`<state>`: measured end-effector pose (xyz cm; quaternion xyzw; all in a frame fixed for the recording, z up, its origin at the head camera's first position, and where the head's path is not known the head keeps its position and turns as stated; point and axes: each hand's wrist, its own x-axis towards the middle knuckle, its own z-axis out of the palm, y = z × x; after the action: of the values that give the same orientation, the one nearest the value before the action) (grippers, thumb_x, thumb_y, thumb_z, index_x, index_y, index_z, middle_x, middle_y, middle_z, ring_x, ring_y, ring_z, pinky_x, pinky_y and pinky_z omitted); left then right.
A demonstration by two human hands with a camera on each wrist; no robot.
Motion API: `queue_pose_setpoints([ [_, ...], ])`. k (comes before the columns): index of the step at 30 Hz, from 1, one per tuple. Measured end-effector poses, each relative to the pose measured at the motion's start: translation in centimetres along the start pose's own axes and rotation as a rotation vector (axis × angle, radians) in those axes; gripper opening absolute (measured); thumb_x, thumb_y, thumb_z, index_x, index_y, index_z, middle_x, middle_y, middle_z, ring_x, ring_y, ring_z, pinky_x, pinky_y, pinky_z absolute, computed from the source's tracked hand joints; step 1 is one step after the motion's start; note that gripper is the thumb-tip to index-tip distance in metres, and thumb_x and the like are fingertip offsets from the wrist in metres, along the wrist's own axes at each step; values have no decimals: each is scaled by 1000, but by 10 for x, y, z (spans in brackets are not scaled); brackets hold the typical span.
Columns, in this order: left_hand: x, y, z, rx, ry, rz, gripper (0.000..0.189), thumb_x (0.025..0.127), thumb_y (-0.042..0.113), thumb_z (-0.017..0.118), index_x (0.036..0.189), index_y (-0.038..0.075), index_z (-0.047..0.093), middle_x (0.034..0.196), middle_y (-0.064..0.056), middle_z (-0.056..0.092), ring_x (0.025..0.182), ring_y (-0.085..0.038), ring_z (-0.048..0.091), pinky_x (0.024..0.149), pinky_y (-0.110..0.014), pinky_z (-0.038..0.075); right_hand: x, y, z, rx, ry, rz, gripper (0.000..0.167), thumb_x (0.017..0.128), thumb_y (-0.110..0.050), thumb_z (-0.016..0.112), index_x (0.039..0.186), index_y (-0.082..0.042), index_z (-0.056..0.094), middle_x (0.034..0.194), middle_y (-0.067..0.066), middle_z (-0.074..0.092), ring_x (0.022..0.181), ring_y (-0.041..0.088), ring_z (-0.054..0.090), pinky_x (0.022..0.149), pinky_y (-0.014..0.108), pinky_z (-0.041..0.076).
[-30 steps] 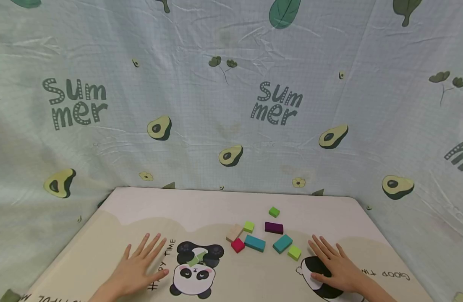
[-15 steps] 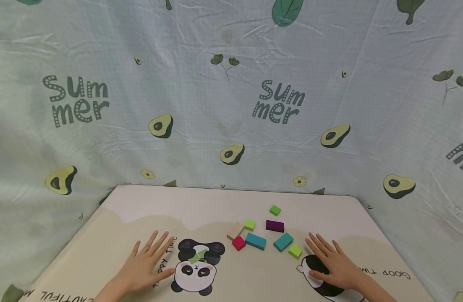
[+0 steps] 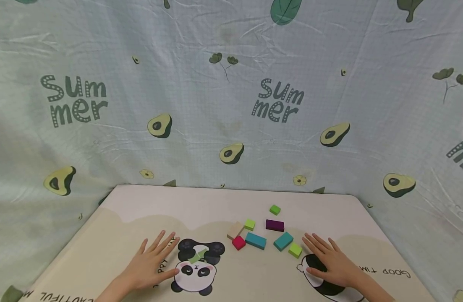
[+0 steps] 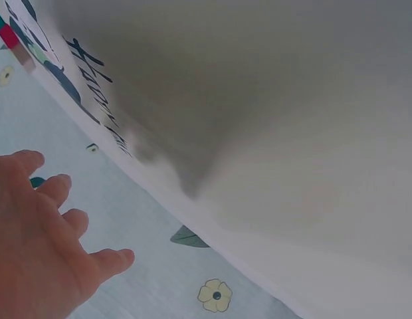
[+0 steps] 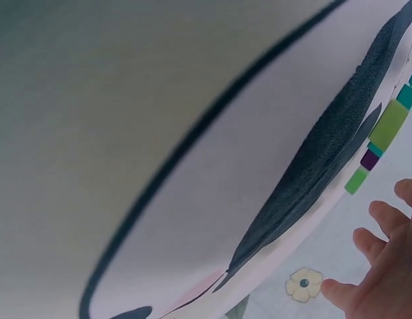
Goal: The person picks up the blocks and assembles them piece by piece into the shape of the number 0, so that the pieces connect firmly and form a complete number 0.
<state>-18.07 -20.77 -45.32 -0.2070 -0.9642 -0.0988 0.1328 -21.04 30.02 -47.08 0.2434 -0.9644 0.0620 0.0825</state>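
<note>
My left hand (image 3: pixel 147 265), fingers spread and straight, hovers or lies palm down beside a printed panda, its thumb over the panda's edge; it holds nothing. On the right, my right hand (image 3: pixel 328 261) is also spread above a second printed figure, with nothing in its grasp. Nearest to it is a lime block (image 3: pixel 295 250). Farther in are two teal blocks, one a brick (image 3: pixel 283 241) and the other a longer-looking one (image 3: pixel 255 240). A red block (image 3: pixel 239 243) touches or nearly touches a plain wooden block (image 3: pixel 235 230). In the left wrist view, the left fingers (image 4: pixel 56 189) appear bare.
Behind the teal blocks lie a purple block (image 3: pixel 274 225), a lime block (image 3: pixel 249 224) and a green block (image 3: pixel 275 209). The pale printed tabletop (image 3: pixel 148 201) ends at a hanging curtain (image 3: pixel 193 92) with avocado prints.
My left hand has shifted right, toward the printed panda. My right hand has edged slightly left. The blocks keep their places, and the camera view has tilted a little.
</note>
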Motion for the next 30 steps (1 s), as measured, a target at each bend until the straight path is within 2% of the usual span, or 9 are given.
queue_pose_setpoints([
  [4, 3, 1, -1, -8, 6, 46, 71, 74, 58, 57, 132, 19, 44, 138, -5, 42, 125, 14, -23, 96, -62, 24, 2, -3, -2, -8, 15, -17, 72, 77, -57, 55, 136, -18, 38, 140, 5, 40, 127, 29, 32, 96, 60, 23],
  [11, 8, 2, -1, -19, -52, 125, 70, 78, 57, 53, 134, 17, 41, 140, -7, 40, 124, 13, -25, 95, -59, 28, 5, -6, -3, -15, 24, -35, 70, 79, -55, 54, 136, -17, 39, 139, 3, 41, 128, 24, 29, 97, 58, 24],
  [15, 11, 5, 2, -11, -25, 186, 69, 79, 56, 53, 133, 14, 42, 137, -10, 42, 125, 11, -22, 93, -55, 35, 7, -7, -3, -18, 21, -57, 68, 79, -55, 53, 135, -18, 40, 138, 2, 43, 127, 24, 30, 97, 56, 24],
  [17, 13, 6, 4, -15, -16, 197, 69, 79, 56, 53, 133, 15, 43, 137, -9, 43, 128, 8, -17, 93, -53, 36, 8, -8, -3, -23, 34, -73, 67, 79, -55, 54, 134, -19, 41, 137, 2, 44, 126, 25, 32, 96, 56, 25],
  [20, 16, 9, 6, -24, -36, 201, 68, 79, 56, 53, 133, 15, 42, 138, -8, 41, 139, -12, 4, 95, -52, 35, 10, -10, -2, -44, 66, -95, 66, 79, -55, 54, 134, -20, 42, 135, 1, 46, 125, 25, 36, 95, 55, 27],
  [24, 22, 13, 6, -54, -92, 198, 68, 80, 54, 53, 134, 15, 41, 140, -8, 39, 130, -34, 32, 97, -52, 35, 11, -12, -2, -51, 92, -118, 65, 79, -53, 55, 133, -19, 42, 134, 1, 47, 124, 25, 38, 94, 54, 28],
  [27, 27, 16, 7, -79, -112, 204, 67, 81, 52, 53, 135, 15, 39, 141, -8, 37, 129, -36, 32, 96, -53, 35, 12, -14, -4, -46, 97, -135, 64, 80, -50, 56, 133, -18, 42, 134, 1, 47, 123, 25, 38, 94, 54, 29],
  [30, 31, 18, 9, -97, -94, 224, 66, 81, 51, 53, 135, 16, 39, 142, -8, 37, 130, -35, 31, 94, -55, 37, 14, -16, -4, -45, 109, -154, 61, 81, -46, 58, 132, -17, 44, 133, 1, 47, 123, 26, 40, 93, 53, 30],
])
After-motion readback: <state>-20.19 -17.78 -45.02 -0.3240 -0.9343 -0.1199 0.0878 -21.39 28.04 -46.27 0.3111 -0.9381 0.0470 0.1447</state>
